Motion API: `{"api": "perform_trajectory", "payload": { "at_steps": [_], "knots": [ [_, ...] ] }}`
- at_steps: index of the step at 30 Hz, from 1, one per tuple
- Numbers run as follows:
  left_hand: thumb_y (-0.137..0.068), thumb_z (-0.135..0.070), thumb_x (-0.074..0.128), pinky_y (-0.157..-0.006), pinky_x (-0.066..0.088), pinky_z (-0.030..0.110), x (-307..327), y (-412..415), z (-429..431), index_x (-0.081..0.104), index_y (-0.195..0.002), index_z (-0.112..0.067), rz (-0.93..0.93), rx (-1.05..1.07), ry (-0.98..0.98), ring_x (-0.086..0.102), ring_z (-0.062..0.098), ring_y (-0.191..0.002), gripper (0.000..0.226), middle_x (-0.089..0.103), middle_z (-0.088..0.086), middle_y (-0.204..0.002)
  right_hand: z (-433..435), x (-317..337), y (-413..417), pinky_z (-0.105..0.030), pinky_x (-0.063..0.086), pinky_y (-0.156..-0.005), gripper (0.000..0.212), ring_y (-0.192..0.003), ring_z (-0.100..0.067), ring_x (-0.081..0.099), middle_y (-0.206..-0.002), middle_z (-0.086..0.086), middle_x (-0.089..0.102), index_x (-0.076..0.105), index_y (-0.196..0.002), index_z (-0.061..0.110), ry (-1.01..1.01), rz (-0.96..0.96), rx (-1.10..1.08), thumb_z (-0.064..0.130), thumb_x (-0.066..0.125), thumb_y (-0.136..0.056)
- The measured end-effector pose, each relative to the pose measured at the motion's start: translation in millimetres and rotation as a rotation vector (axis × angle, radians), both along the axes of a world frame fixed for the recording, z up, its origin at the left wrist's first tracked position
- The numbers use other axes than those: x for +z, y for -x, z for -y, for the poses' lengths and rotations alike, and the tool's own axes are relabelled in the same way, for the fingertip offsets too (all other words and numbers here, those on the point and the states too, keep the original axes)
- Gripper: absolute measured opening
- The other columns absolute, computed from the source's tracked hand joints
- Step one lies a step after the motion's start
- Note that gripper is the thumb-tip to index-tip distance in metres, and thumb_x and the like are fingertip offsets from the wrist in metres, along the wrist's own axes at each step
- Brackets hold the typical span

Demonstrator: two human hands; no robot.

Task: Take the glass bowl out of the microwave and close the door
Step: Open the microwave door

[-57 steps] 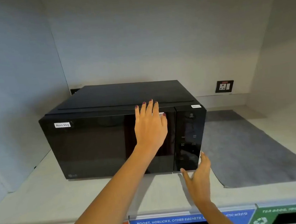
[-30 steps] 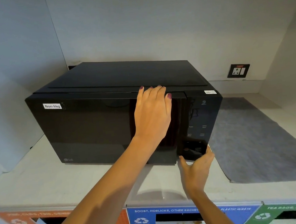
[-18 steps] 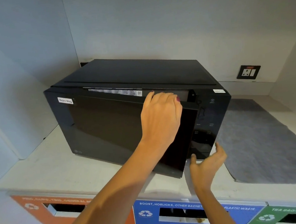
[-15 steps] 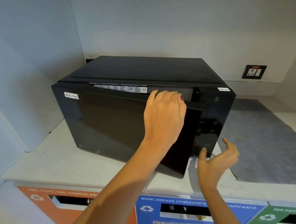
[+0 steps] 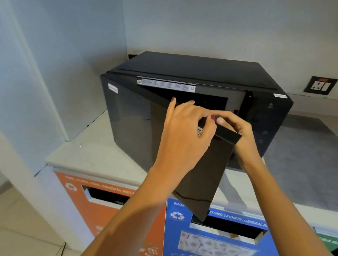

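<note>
A black microwave [image 5: 210, 70] stands on a white counter [image 5: 87, 148]. Its door [image 5: 205, 176] is hinged on the left and stands partly swung out toward me. My left hand [image 5: 185, 132] grips the door's top edge near the free corner. From behind, my right hand [image 5: 238, 129] holds that same free corner, its fingers wrapped over the edge. The dark cavity opening shows above my hands. I cannot see the glass bowl; the inside is hidden by the door and my hands.
A grey mat [image 5: 311, 155] lies on the counter right of the microwave, below a wall socket [image 5: 320, 87]. Under the counter are an orange bin front [image 5: 109, 205] and a blue one [image 5: 205, 237]. A wall panel closes the left side.
The door has swung further out from a small gap. My right hand rose from below the control panel to the door's free edge. The view shifted left.
</note>
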State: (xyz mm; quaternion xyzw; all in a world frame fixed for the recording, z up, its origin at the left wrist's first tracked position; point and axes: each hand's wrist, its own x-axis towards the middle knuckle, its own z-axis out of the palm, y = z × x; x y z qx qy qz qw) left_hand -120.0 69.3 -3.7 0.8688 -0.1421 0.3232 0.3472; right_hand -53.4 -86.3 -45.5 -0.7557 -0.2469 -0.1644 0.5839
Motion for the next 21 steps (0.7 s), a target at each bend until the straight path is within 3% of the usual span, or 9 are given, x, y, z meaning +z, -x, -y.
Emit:
{"api": "perform_trajectory", "payload": {
  "at_steps": [3,7,12,15,17,18,21],
  "knots": [
    [-0.092,-0.029,0.053,-0.119,0.001,0.029,5.2,17.8,-19.1,0.069,-0.099,-0.015,-0.076,0.005,0.104,0.042,0.010,-0.132,0.022,0.067,0.000,-0.121,-30.5,17.4,1.1,-0.039,0.050,-0.101,0.031,-0.116,-0.017,0.061,-0.125,-0.008,0.064,0.058,-0.127,0.004,0.058,0.039,0.182,0.007,0.048,-0.098],
    [-0.089,-0.029,0.060,-0.118,-0.003,0.030,17.8,40.4,-42.8,0.069,-0.091,-0.016,-0.209,-0.004,0.123,0.033,0.006,-0.137,0.016,0.058,-0.004,-0.135,-72.9,31.7,0.9,-0.038,0.043,-0.108,0.036,-0.130,-0.018,0.051,-0.138,-0.008,0.056,0.053,-0.133,0.005,0.116,0.067,0.363,0.002,0.044,-0.099],
    [-0.087,-0.035,0.064,-0.121,0.008,0.036,27.8,74.0,-84.0,0.070,-0.096,-0.023,-0.354,-0.007,0.109,0.018,0.001,-0.143,0.017,0.042,-0.013,-0.149,-119.4,38.1,6.3,-0.040,0.028,-0.119,0.037,-0.143,-0.011,0.031,-0.149,-0.004,0.044,0.051,-0.136,0.006,0.155,0.028,0.534,0.008,0.040,-0.101],
    [-0.086,-0.035,0.065,-0.116,0.011,0.020,33.1,92.1,-111.7,0.070,-0.100,-0.028,-0.410,-0.033,0.084,0.018,-0.006,-0.140,0.016,0.040,-0.019,-0.148,-143.3,38.7,9.4,-0.043,0.023,-0.121,0.036,-0.145,-0.009,0.025,-0.151,-0.003,0.041,0.053,-0.135,0.009,0.220,0.060,0.574,0.012,0.042,-0.101],
    [-0.085,-0.034,0.066,-0.100,0.015,-0.004,39.9,104.0,-131.3,0.070,-0.101,-0.031,-0.472,-0.042,0.085,0.023,-0.012,-0.135,0.017,0.043,-0.023,-0.145,-159.5,37.0,12.8,-0.045,0.020,-0.121,0.034,-0.146,-0.009,0.023,-0.151,-0.004,0.042,0.056,-0.132,0.011,0.237,0.099,0.588,0.013,0.044,-0.100],
    [-0.084,-0.034,0.067,-0.093,0.018,-0.009,43.4,108.5,-140.4,0.070,-0.101,-0.032,-0.506,-0.037,0.085,0.026,-0.012,-0.133,0.018,0.043,-0.024,-0.144,-165.8,35.8,14.4,-0.046,0.018,-0.122,0.033,-0.146,-0.010,0.024,-0.150,-0.004,0.042,0.057,-0.130,0.012,0.242,0.126,0.583,0.013,0.044,-0.100],
    [-0.082,-0.035,0.069,-0.093,0.022,0.001,53.2,122.7,-167.2,0.065,-0.107,-0.035,-0.581,0.027,0.077,0.032,-0.006,-0.134,0.026,0.042,-0.021,-0.146,-185.8,33.9,20.6,-0.044,0.015,-0.122,0.031,-0.145,-0.010,0.026,-0.149,-0.003,0.045,0.060,-0.127,0.020,0.238,0.195,0.563,0.016,0.046,-0.100]
  ]
}}
